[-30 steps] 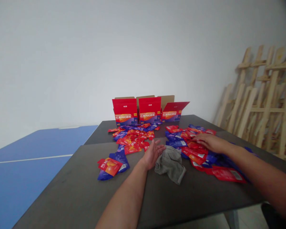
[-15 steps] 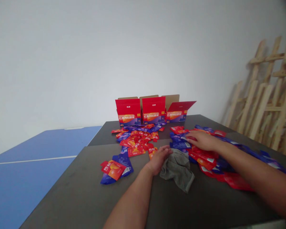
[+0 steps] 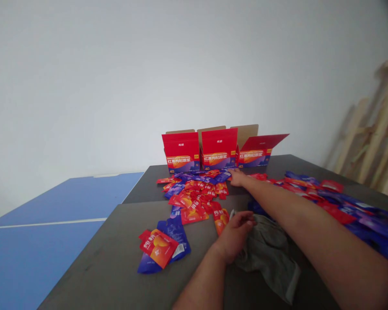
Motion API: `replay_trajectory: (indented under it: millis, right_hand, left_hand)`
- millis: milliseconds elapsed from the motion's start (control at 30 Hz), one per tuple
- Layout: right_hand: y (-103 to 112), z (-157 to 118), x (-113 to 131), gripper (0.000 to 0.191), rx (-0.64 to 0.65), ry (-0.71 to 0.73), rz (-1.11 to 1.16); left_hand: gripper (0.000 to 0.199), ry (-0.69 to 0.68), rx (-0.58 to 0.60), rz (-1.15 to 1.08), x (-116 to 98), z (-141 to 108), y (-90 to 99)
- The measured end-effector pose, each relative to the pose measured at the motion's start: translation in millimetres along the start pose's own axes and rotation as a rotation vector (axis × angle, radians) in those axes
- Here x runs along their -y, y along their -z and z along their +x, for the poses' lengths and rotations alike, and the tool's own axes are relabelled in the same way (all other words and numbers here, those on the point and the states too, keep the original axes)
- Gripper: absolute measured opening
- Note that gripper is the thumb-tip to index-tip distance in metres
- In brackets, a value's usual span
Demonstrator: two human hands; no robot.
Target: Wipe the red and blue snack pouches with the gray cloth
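Note:
My right hand [image 3: 237, 177] stretches forward to the far side of the dark table, its fingers at the edge of a heap of red and blue sachets [image 3: 195, 193] and nothing visible in them. My left hand [image 3: 236, 234] lies curled at the top edge of a crumpled grey cloth [image 3: 268, 258], beside a red sachet [image 3: 220, 219]. I cannot tell whether it grips the cloth. Another spread of sachets [image 3: 339, 204] runs off to the right, partly behind my right forearm. Near the left side, a red sachet [image 3: 158, 247] lies on a blue one [image 3: 177, 237].
Several open red retail boxes [image 3: 219, 148] with cardboard flaps stand in a row at the table's far edge. A blue table-tennis table [image 3: 42, 254] lies beyond the left edge. Wooden frames [image 3: 375, 133] lean against the wall at right.
My right hand has moved from the right-hand sachets forward to the far heap near the boxes. My left hand has shifted slightly. The whole scene sits further right in view.

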State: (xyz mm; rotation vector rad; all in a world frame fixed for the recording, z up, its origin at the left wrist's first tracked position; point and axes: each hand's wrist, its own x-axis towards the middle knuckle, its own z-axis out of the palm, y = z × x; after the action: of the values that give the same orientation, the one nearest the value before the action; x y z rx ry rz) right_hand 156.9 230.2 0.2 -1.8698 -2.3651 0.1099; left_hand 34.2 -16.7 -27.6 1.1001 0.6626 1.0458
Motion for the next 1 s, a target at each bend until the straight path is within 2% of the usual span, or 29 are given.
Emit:
replay_trajectory:
  millis: [100,233,333,533,733,867,1000]
  right_hand:
    - [-5,18,3,0.081,0.085,0.005,-0.017]
    - [-6,27,8,0.067,0.157,0.058,-0.025]
    - [-8,20,11,0.061,0.138,0.042,-0.042]
    - [-3,-9,13,0.053,0.061,-0.093,-0.086]
    - [26,-61,6,0.052,-0.061,-0.153,-0.145]
    - [41,-118,11,0.053,-0.143,-0.104,-0.174]
    - [41,-181,32,0.055,-0.299,-0.012,-0.142]
  left_hand:
    - [0.034,0.002,0.000,0.006,-1,-2,-1.7]
    - [0.034,0.011,-0.018,-0.001,-2,-3,-3.3]
    - [0.034,0.009,-0.020,0.002,-2,-2,-2.9]
    - [0.033,0.003,-0.001,0.007,1,2,-0.1]
    - [0.037,0.033,0.018,-0.052,0,5,4.3]
    - [0.042,0.043,-0.003,-0.161,-4,6,4.6]
    - [0.054,0.037,-0.048,-0.289,-9,4,0.2]
